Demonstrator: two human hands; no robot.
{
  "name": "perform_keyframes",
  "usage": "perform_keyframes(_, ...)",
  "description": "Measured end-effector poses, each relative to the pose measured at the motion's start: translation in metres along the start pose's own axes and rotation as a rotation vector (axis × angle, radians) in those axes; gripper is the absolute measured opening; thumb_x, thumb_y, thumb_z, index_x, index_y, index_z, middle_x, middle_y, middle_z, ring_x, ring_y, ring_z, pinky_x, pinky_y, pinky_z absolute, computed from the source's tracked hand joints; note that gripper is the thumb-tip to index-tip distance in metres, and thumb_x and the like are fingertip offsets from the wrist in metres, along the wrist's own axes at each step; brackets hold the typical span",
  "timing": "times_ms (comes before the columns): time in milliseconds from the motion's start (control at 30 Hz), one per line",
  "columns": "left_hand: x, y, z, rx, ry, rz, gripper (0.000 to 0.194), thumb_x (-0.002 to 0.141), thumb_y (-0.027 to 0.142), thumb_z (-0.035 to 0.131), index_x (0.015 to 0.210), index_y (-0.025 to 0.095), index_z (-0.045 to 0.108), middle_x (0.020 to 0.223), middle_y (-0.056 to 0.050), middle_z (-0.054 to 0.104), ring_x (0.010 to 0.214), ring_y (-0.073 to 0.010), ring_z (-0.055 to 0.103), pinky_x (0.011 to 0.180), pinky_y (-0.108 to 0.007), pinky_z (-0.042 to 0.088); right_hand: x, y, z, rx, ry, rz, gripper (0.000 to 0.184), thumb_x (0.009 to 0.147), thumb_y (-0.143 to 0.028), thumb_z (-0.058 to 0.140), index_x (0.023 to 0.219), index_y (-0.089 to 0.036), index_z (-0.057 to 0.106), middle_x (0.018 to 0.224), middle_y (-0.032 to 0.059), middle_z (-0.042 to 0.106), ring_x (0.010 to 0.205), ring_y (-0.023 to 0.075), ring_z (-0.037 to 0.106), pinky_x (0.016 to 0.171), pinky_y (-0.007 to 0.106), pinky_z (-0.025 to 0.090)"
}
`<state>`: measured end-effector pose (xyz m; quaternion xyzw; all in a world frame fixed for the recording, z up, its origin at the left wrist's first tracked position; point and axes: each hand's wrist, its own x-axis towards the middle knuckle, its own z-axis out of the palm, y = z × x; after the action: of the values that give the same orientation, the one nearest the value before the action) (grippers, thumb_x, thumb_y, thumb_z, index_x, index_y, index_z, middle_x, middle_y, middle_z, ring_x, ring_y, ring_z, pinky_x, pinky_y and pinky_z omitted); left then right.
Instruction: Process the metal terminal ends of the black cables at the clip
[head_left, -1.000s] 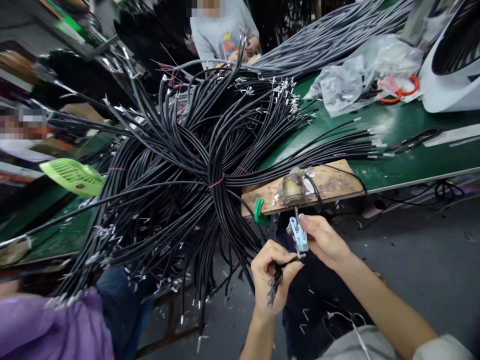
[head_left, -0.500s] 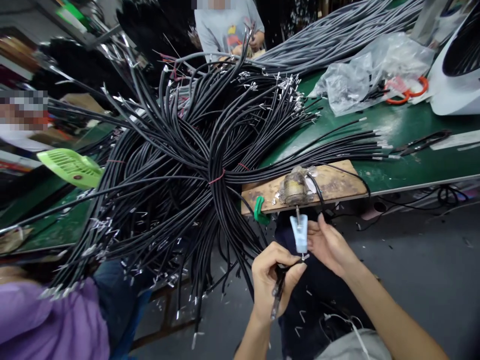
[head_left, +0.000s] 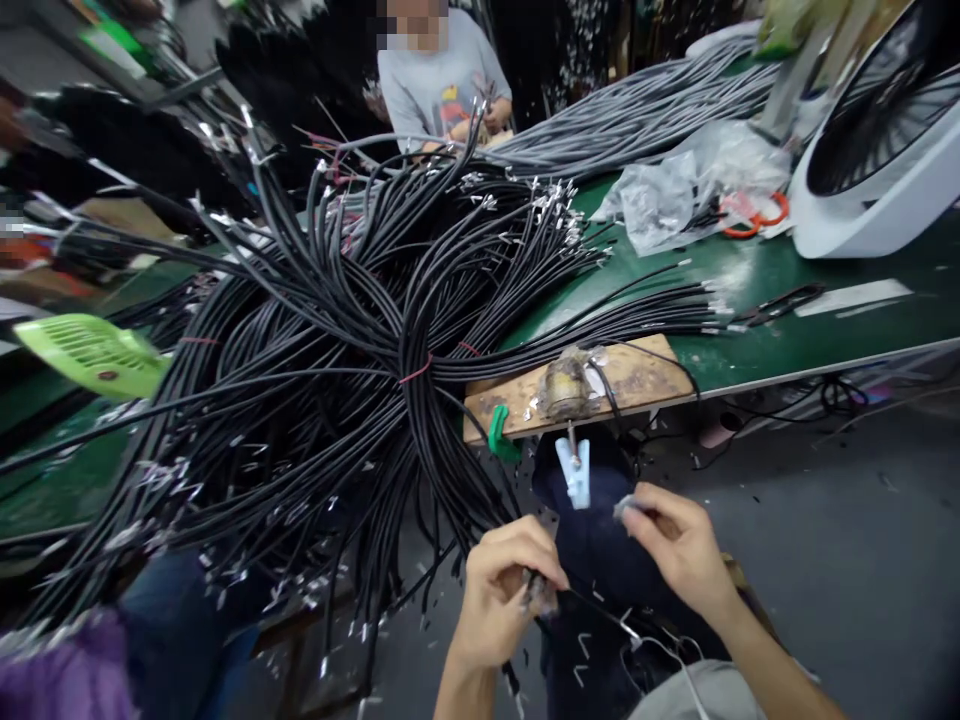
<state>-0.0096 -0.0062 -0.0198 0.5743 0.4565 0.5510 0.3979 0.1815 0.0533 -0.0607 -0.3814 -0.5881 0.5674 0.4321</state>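
Note:
My left hand [head_left: 506,595] is closed around a thin black cable [head_left: 596,608], whose pale end rests over my lap. Something greyish also shows between those fingers, too blurred to name. To the right, my right hand [head_left: 679,550] pinches a small grey scrap [head_left: 628,505] between thumb and fingertips. Above and between both hands, a light-blue clothespin [head_left: 576,478] hangs on the shaft of a small motor [head_left: 566,388], touched by neither. That motor is fixed to a wooden board [head_left: 649,370] at the table edge, held by a green clamp [head_left: 501,432].
A large tied bundle of black cables [head_left: 416,330] spreads over the green table [head_left: 765,360] and hangs off its edge. Orange-handled scissors [head_left: 754,218], a plastic bag [head_left: 660,195] and a white fan [head_left: 862,200] stand at the right. A person [head_left: 442,85] sits opposite.
My left hand has drawn back down and left from the clothespin with the cable. My right hand has moved down and away from it, now pinching a grey scrap. The view has shifted right.

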Motion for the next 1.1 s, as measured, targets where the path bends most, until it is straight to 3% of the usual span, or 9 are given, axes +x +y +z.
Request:
perform_keyframes(100, -0.007, 0.009, 0.016, 0.360, 0.076, 0.002, 0.011, 0.081, 0.024, 0.066, 0.072, 0.017, 0.067, 0.055, 0.000, 0.054, 0.050, -0.0110, 0.049, 0.047, -0.022, 0.035, -0.004, -0.021, 0.009, -0.092, -0.095, -0.241, 0.008, 0.084, -0.026, 0.067, 0.084, -0.017, 0.068, 0.075, 0.0030, 0.064, 0.070, 0.0155, 0.057, 0.073, 0.030, 0.045)
perform_keyframes(167, -0.011, 0.012, 0.024, 0.492, 0.102, -0.004, 0.005, 0.078, 0.017, 0.067, 0.074, 0.016, 0.066, 0.053, 0.002, 0.050, 0.048, -0.0095, 0.046, 0.047, -0.021, 0.034, -0.004, -0.030, 0.014, -0.099, -0.109, -0.287, 0.006, 0.082, -0.022, 0.069, 0.085, -0.017, 0.068, 0.077, 0.0031, 0.065, 0.071, 0.0157, 0.059, 0.077, 0.031, 0.045)
perform_keyframes(333, -0.015, 0.009, 0.025, 0.488, 0.102, -0.028, 0.009, 0.078, 0.011, 0.067, 0.085, 0.016, 0.069, 0.064, -0.001, 0.062, 0.055, -0.0109, 0.056, 0.053, -0.021, 0.042, -0.001, -0.026, 0.019, -0.010, -0.075, -0.166, 0.003, 0.080, -0.018, 0.070, 0.079, -0.019, 0.067, 0.074, 0.0022, 0.064, 0.071, 0.0159, 0.058, 0.067, 0.028, 0.045)
perform_keyframes(467, -0.014, 0.011, 0.023, 0.436, 0.097, -0.018, 0.011, 0.078, 0.006, 0.066, 0.085, 0.016, 0.068, 0.073, -0.004, 0.067, 0.064, -0.0134, 0.062, 0.061, -0.023, 0.048, -0.002, -0.022, 0.020, -0.020, -0.039, -0.183, 0.003, 0.085, -0.018, 0.063, 0.082, -0.019, 0.064, 0.073, 0.0017, 0.059, 0.069, 0.0150, 0.054, 0.062, 0.027, 0.042)
perform_keyframes(667, -0.010, 0.013, 0.030, 0.500, -0.063, -0.077, 0.009, 0.080, 0.009, 0.061, 0.074, 0.015, 0.063, 0.065, -0.002, 0.058, 0.055, -0.0109, 0.052, 0.052, -0.021, 0.040, 0.006, -0.021, 0.027, -0.263, -0.007, -0.141, 0.034, 0.088, -0.020, 0.055, 0.057, -0.019, 0.043, 0.058, -0.0031, 0.039, 0.054, 0.0109, 0.039, 0.052, 0.027, 0.029)
perform_keyframes(733, -0.011, 0.012, 0.033, 0.525, -0.022, -0.094, 0.009, 0.081, 0.010, 0.061, 0.074, 0.015, 0.062, 0.064, -0.001, 0.056, 0.053, -0.0100, 0.050, 0.051, -0.021, 0.037, 0.011, -0.017, 0.025, -0.248, 0.017, -0.081, 0.038, 0.089, -0.026, 0.056, 0.054, -0.019, 0.042, 0.056, -0.0033, 0.038, 0.052, 0.0108, 0.038, 0.051, 0.027, 0.029)
perform_keyframes(833, -0.013, 0.009, 0.036, 0.549, 0.122, -0.115, 0.007, 0.081, 0.011, 0.061, 0.075, 0.015, 0.063, 0.063, 0.000, 0.054, 0.052, -0.0093, 0.048, 0.050, -0.020, 0.036, 0.019, -0.014, 0.015, -0.122, 0.105, 0.032, 0.034, 0.092, -0.035, 0.051, 0.063, -0.018, 0.055, 0.059, -0.0004, 0.049, 0.056, 0.0132, 0.046, 0.054, 0.027, 0.034)
perform_keyframes(1000, -0.016, 0.004, 0.040, 0.566, 0.187, -0.101, 0.005, 0.080, 0.011, 0.062, 0.077, 0.015, 0.061, 0.065, 0.001, 0.052, 0.053, -0.0089, 0.048, 0.050, -0.020, 0.036, 0.022, -0.020, 0.004, -0.088, -0.200, 0.033, 0.018, 0.085, -0.032, 0.062, 0.074, -0.018, 0.064, 0.071, 0.0023, 0.058, 0.066, 0.0159, 0.051, 0.061, 0.028, 0.039)
perform_keyframes(1100, -0.014, 0.001, 0.042, 0.583, 0.171, -0.131, 0.004, 0.082, 0.012, 0.060, 0.080, 0.015, 0.060, 0.069, 0.001, 0.052, 0.054, -0.0088, 0.046, 0.050, -0.020, 0.035, 0.015, -0.019, 0.016, -0.104, -0.044, -0.053, 0.023, 0.086, -0.025, 0.060, 0.065, -0.018, 0.058, 0.067, 0.0011, 0.051, 0.067, 0.0158, 0.047, 0.063, 0.029, 0.036)
